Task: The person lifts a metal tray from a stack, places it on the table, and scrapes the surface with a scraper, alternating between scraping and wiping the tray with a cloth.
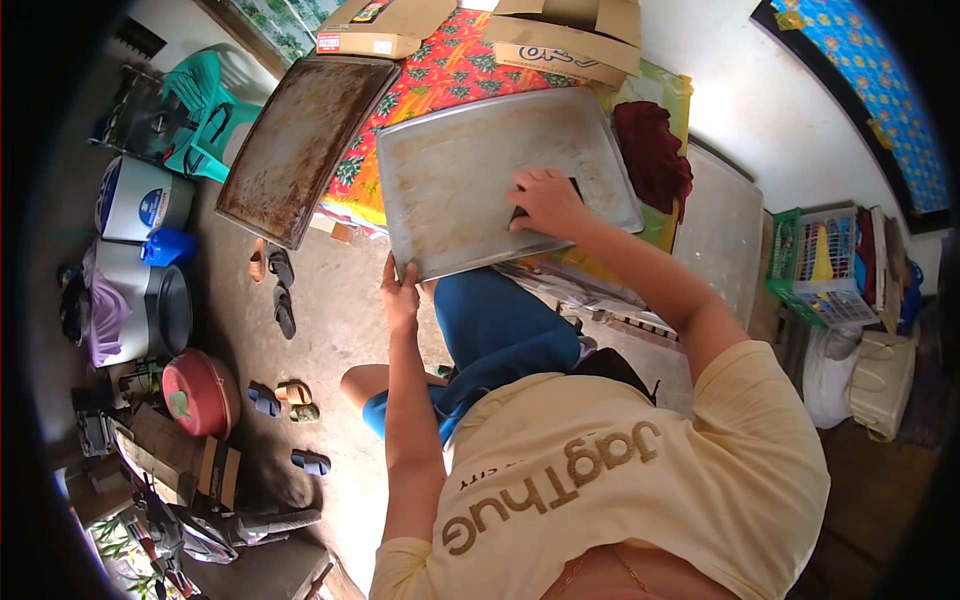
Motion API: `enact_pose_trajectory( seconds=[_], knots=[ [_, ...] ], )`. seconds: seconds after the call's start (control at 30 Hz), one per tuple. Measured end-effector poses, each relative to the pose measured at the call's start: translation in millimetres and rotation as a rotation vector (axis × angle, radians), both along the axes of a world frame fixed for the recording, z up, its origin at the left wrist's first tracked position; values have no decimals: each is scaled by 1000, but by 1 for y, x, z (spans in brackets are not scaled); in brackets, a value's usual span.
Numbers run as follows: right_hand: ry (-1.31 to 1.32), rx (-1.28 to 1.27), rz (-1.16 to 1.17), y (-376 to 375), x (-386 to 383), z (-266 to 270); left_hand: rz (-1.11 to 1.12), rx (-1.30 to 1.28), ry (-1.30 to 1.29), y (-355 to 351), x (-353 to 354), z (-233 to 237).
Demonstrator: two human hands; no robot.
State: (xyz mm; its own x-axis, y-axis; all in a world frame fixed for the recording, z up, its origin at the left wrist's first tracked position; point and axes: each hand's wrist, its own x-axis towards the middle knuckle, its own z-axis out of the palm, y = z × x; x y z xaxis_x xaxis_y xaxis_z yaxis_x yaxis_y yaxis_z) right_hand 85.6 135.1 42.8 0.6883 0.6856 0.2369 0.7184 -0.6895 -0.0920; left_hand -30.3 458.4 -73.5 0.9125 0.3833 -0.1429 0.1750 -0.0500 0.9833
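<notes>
A large metal baking tray (pixel 480 150) with brownish stains lies tilted on the table, its near edge over my knee. My left hand (pixel 400 292) grips the tray's near left corner, thumb on top of the rim. On the tray's right half, my right hand (pixel 548 205) presses a flat black pad (pixel 575 187) against the metal, fingers curled over it. Most of the pad is hidden under the palm. To the left, a second, browner baking tray (pixel 305 140) leans out past the table's edge. A dark red cloth (pixel 652 155) is bunched beside the first tray's right edge.
Cardboard boxes (pixel 565 40) stand at the back of the table, on a red patterned tablecloth (pixel 440 65). A green plastic chair (pixel 205 110), a red basin (pixel 200 392) and loose slippers (pixel 293 392) are on the left. Plastic baskets (pixel 825 260) stand at the right.
</notes>
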Motion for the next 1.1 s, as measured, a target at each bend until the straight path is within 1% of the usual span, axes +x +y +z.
enact_pose_trajectory(
  seconds=[0.13,0.17,0.23,0.3,0.33,0.4,0.43,0.5,0.53,0.6,0.7,0.8,0.83,0.9,1.0,1.1],
  knots=[
    [0,-26,-29,-5,2,3,14,22,31,1,0,-4],
    [-4,-12,-17,-7,3,2,15,-1,55,0,0,2],
    [1,-15,-34,-9,3,1,21,-63,124,-10,-3,29],
    [15,-55,-83,-11,3,4,27,-92,136,-12,-1,34],
    [18,-62,-63,-11,2,4,28,-79,106,-9,-1,24],
    [30,-75,-28,-10,-3,4,23,-65,82,-9,-2,20],
    [30,-65,-59,-12,-2,3,19,-66,82,-8,-2,19],
    [23,-46,-113,-14,3,3,19,-82,129,-13,0,36],
    [9,-64,-93,-14,4,4,23,-98,180,-16,-2,47],
    [-10,-101,-57,-12,0,11,23,-114,236,-17,-6,54],
    [24,-50,-85,-17,8,5,16,-87,186,-12,-2,37],
    [54,-108,-70,-12,2,8,24,-20,74,-5,-2,10],
    [66,-91,-73,-13,3,5,9,-7,44,-1,-2,2],
    [80,-56,-85,-15,8,5,-9,4,9,1,0,-3],
    [74,-121,-27,-12,1,7,-2,1,11,2,0,-7],
    [105,-75,-95,-15,7,8,-1,7,13,3,1,-9]
  ],
)
